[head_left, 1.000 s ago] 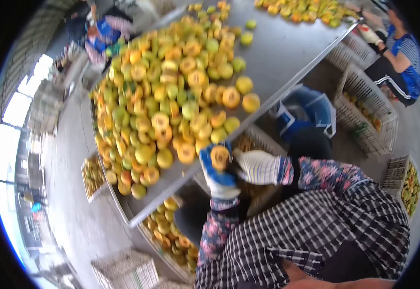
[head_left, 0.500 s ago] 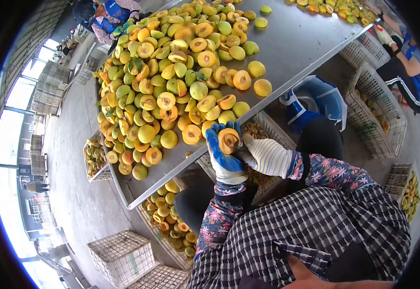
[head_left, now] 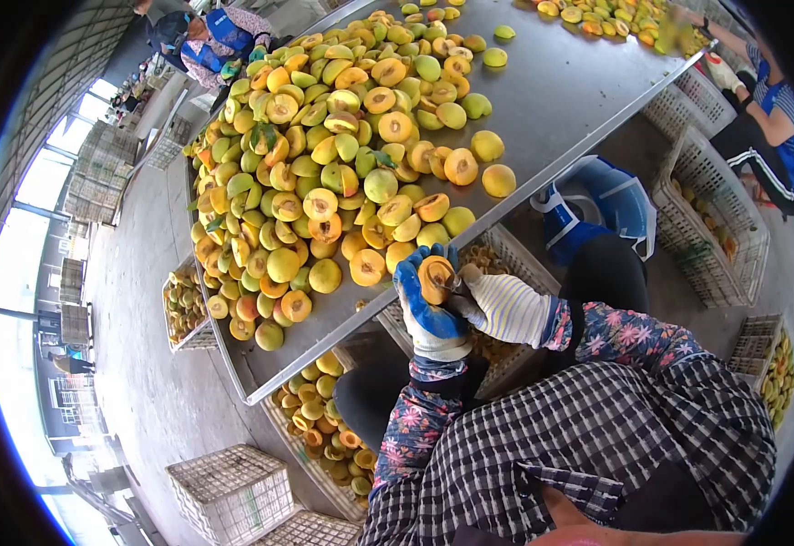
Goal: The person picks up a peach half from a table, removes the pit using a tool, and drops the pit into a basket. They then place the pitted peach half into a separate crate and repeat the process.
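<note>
My left hand (head_left: 431, 320), in a blue-and-white glove, is closed around a halved yellow peach (head_left: 436, 278), its cut face turned up. My right hand (head_left: 510, 306), in a striped, stained glove, is closed with its fingertips against the right edge of the peach half. What those fingers grip, if anything, is hidden. Both hands are just off the near edge of the metal table (head_left: 561, 96). Beyond them a big heap of peach halves (head_left: 324, 200) covers much of the tabletop. Under my hands stands a crate (head_left: 520, 250) with cut fruit pieces.
Below the table edge, a crate of peach halves (head_left: 320, 428) stands left of my knees. A blue container (head_left: 611, 205) is to the right, near a tall plastic crate (head_left: 716, 218). Co-workers sit at far left (head_left: 224, 41) and right (head_left: 784, 127). Pale crates (head_left: 233, 491) stand at lower left.
My view has shifted slightly, so the table and heap appear a little lower and further right. The peach half in my left hand is tilted differently; my right hand stays against it.
</note>
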{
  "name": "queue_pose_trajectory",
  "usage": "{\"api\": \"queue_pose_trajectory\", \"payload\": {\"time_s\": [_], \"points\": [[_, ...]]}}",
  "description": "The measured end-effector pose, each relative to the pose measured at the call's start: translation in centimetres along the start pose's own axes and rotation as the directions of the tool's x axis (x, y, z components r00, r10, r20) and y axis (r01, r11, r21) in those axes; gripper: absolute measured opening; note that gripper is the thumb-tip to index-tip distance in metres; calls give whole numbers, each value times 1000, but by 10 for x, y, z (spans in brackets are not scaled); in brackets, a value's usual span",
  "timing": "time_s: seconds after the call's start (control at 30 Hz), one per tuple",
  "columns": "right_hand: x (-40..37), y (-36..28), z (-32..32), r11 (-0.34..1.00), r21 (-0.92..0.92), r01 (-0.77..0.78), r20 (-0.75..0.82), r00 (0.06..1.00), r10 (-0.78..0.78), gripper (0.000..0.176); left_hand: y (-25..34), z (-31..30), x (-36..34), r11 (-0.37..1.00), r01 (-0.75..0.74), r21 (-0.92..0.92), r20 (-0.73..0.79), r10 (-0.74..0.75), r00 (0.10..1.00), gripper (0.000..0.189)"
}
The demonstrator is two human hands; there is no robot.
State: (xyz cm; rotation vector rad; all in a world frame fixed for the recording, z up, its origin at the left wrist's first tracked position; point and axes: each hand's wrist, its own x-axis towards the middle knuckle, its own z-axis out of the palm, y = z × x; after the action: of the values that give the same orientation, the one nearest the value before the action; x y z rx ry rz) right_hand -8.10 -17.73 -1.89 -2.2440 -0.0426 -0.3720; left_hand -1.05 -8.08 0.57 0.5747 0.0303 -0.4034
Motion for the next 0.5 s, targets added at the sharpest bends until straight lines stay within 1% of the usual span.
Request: {"api": "queue_pose_trajectory", "payload": {"time_s": [0.03, 0.1, 0.13, 0.23, 0.3, 0.33, 0.4, 0.43, 0.47, 0.5], "points": [[1, 1, 1, 1000, 1, 8, -1, 1000, -8, 22, -1, -5, 0, 1000, -8, 3, 36, 8, 999, 30], [0, -3, -4, 1000, -6, -9, 50, 999, 10, 22, -2, -17, 3, 1000, -21, 13, 107, 20, 994, 30], [-1, -6, -7, 1000, -10, -20, 75, 997, 20, 23, -2, -20, 2, 999, -19, 27, 98, 16, 995, 29], [4, 3, 3, 955, 269, -123, 146, 986, 86, 29, -3, -25, 5, 999, -9, 54, 84, 5, 996, 27], [6, -6, -12, 986, 87, -141, 212, 970, 119, 28, -4, -34, 8, 998, 11, 64, 87, -17, 996, 27], [6, -12, -18, 990, -5, -143, 243, 960, 140, 28, -4, -36, 8, 990, -15, 140, 107, 0, 994, 26], [1, -5, -6, 965, 238, -111, 167, 983, 72, 29, -4, -37, 9, 955, -70, 288, 153, 27, 988, 25], [-1, 0, 2, 932, 353, -85, 120, 992, 45, 30, -2, -32, 7, 917, -110, 383, 110, 73, 991, 28], [-2, 2, 9, 958, 287, -13, 132, 991, -27, 31, 0, -25, 2, 869, -143, 473, 75, 123, 990, 30], [-2, 3, 12, 976, 207, 63, 143, 985, -94, 32, -2, -30, 4, 827, -178, 533, 121, 134, 984, 34]]}}
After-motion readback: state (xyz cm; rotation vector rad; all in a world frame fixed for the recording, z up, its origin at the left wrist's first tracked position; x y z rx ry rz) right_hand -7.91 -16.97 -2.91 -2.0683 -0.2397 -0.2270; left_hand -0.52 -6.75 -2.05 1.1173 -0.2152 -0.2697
